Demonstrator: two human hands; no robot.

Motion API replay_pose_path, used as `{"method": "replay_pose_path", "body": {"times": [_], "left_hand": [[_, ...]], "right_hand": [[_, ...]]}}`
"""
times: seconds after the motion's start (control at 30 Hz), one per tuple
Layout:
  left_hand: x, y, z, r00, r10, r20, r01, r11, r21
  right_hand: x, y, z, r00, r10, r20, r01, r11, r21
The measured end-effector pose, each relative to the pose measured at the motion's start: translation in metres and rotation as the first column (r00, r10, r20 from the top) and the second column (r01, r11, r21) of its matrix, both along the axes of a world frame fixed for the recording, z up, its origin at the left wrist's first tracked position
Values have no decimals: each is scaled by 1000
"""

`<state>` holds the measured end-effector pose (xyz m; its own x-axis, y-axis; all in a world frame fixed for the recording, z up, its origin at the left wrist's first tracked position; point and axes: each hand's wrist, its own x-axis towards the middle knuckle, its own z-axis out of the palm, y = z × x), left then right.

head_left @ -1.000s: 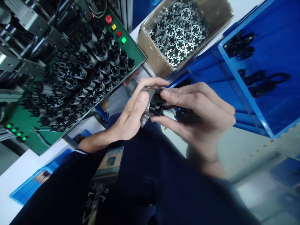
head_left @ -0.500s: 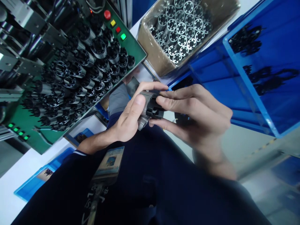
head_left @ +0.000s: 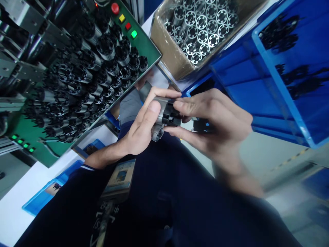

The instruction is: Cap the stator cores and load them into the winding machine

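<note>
My left hand point(head_left: 140, 132) is closed around a grey metal stator core point(head_left: 161, 104), its thumb lying across the near side. A second metal core point(head_left: 157, 132) sits just below, against the same palm. On the right end of the upper core is a black slotted plastic insulator point(head_left: 171, 115). My right hand point(head_left: 218, 116) grips this insulator between thumb and fingertips. Another black piece point(head_left: 203, 125) shows under the curled fingers of my right hand; its shape is partly hidden.
Left, a green machine bench point(head_left: 48, 151) carries many cores with black ends and lit buttons point(head_left: 134, 34). A cardboard box point(head_left: 164, 44) of bare metal cores stands at the top. Blue bins point(head_left: 280, 82) with black parts are on the right; a blue tray point(head_left: 38, 199) lies lower left.
My right fingers have shifted slightly on the insulator. The lower core and the black piece under my right fingers now show more. The head view has moved a little.
</note>
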<state>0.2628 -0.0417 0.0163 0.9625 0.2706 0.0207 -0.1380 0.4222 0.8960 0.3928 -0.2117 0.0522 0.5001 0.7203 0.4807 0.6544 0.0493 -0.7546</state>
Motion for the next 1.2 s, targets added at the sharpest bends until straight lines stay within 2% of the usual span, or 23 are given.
{"method": "replay_pose_path", "body": {"times": [0.1,0.27,0.43,0.53,0.63,0.73,0.8,0.87,1.0,1.1,1.2], "left_hand": [[-1,1,1,999,-4,-35,2,999,-52],[-2,1,15,977,-79,-197,23,962,-271],[-3,1,30,981,-45,-189,2,975,-221],[-3,0,32,976,-41,-212,-9,973,-231],[1,-1,29,987,-31,-157,-22,945,-327],[11,-2,24,989,29,-148,-91,895,-436],[16,-2,23,977,116,-181,-184,887,-424],[20,-2,22,949,221,-224,-290,891,-349],[25,-4,27,897,305,-319,-387,892,-235],[29,-8,36,884,332,-329,-422,870,-256],[31,-12,48,876,324,-358,-437,847,-304]], "right_hand": [[-4,-1,-1,994,-73,78,76,996,-36],[-14,2,12,987,-108,119,117,990,-74],[-25,5,15,992,-123,38,123,992,1],[-22,4,16,998,-67,15,68,997,-42],[-14,1,19,996,-4,-85,-8,990,-143],[-11,-5,16,946,-42,-320,10,995,-103],[-13,-11,12,888,19,-460,-72,992,-99],[-18,-16,10,853,76,-517,-179,972,-152],[-29,-18,12,876,52,-479,-180,957,-226],[-35,-9,15,943,-24,-332,-57,971,-231],[-41,3,8,973,-96,-211,67,988,-140]]}}
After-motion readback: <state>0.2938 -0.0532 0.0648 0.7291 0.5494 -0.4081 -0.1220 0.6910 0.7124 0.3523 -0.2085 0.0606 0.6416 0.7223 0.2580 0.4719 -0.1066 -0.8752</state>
